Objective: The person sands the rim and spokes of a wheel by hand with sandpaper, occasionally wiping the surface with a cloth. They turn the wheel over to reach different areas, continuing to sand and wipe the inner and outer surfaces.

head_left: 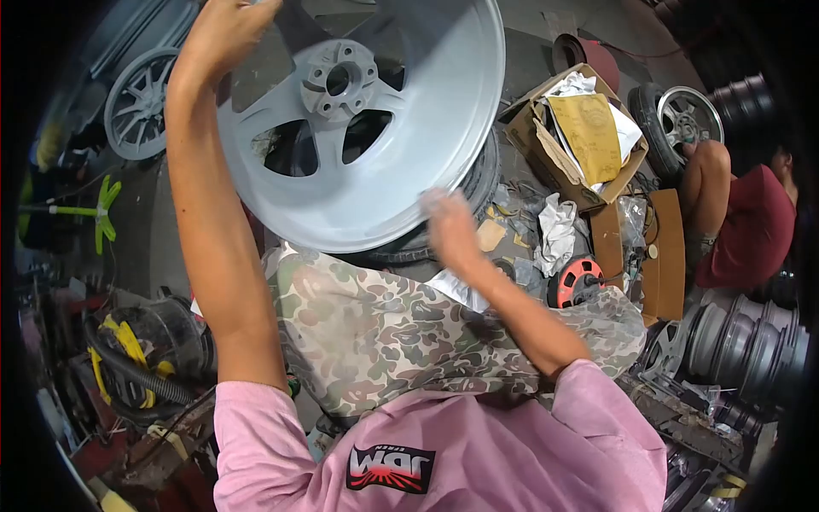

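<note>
A pale grey wheel rim (426,162) with wide spokes and a bolt-hole hub fills the upper middle, tilted over a black tyre (486,166). At the top edge of the view, my left hand (232,32) is closed on the upper left of the rim, its fingertips partly cut off. My right hand (450,224) is at the rim's lower right edge, smeared by motion. Whether its fingers hold anything is hidden by the blur. Camouflage cloth (367,316) covers my lap just below the rim.
To the right stand a cardboard box (546,158) with sandpaper and paper, crumpled white paper (557,230) and a red-and-black disc-shaped object (577,282). Another person (751,222) sits at far right by a tyred wheel (682,119). A vacuum-like machine (162,341) lies left.
</note>
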The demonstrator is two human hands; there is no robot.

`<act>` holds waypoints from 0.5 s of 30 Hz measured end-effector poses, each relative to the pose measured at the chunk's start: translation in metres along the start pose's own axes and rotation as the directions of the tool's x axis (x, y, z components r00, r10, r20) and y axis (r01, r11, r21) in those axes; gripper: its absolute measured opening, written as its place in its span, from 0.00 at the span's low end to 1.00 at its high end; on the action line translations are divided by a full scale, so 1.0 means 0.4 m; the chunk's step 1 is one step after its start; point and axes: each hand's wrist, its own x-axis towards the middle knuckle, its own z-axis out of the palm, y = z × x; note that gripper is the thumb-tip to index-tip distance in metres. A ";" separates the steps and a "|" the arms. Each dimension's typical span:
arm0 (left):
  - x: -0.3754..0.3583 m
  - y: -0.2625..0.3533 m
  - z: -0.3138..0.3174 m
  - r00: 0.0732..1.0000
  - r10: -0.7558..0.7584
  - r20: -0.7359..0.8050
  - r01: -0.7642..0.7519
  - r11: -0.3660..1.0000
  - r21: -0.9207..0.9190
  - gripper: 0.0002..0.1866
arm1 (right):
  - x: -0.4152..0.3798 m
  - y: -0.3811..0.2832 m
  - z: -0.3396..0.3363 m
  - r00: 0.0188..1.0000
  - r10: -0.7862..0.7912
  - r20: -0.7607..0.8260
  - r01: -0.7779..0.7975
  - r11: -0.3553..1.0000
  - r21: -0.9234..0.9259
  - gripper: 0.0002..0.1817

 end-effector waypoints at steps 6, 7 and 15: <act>0.009 0.015 0.009 0.999 0.032 -0.008 -0.031 0.998 0.061 0.23 | -0.026 -0.043 -0.007 0.997 -0.069 0.043 0.056 0.967 0.250 0.23; 0.003 0.039 0.014 1.000 0.001 -0.012 -0.001 1.000 0.015 0.24 | -0.014 0.015 -0.017 0.994 -0.105 -0.004 0.105 0.994 0.041 0.24; 0.036 -0.166 -0.032 0.994 -0.101 0.050 0.101 0.995 0.001 0.26 | -0.032 -0.118 -0.002 0.995 -0.083 0.063 0.063 0.961 0.268 0.22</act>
